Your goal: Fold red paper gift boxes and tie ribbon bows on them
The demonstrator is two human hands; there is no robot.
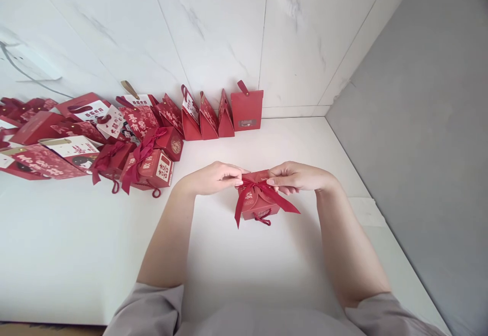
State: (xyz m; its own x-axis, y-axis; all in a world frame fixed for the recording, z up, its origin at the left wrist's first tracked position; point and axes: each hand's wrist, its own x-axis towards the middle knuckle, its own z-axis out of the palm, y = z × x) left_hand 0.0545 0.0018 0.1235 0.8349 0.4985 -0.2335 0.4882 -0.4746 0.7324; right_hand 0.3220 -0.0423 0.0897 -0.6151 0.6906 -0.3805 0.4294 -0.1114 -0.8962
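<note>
A small red gift box (249,206) with gold print stands on the white table in front of me. Across its top runs a dark red ribbon (281,201), tied in the middle, with two tails hanging down the near side. My left hand (219,178) pinches the ribbon at the box's left top edge. On the opposite side, my right hand (292,177) pinches the ribbon between thumb and fingers. A twisted red cord handle (264,219) hangs at the near face. My fingers partly cover the ribbon's loops.
Several red gift boxes lie crowded at the left, among them a ribboned box (152,168). Triangular boxes (209,117) and an upright red box (247,110) line the tiled wall (224,31). A grey panel (419,122) bounds the white table (236,265) on the right.
</note>
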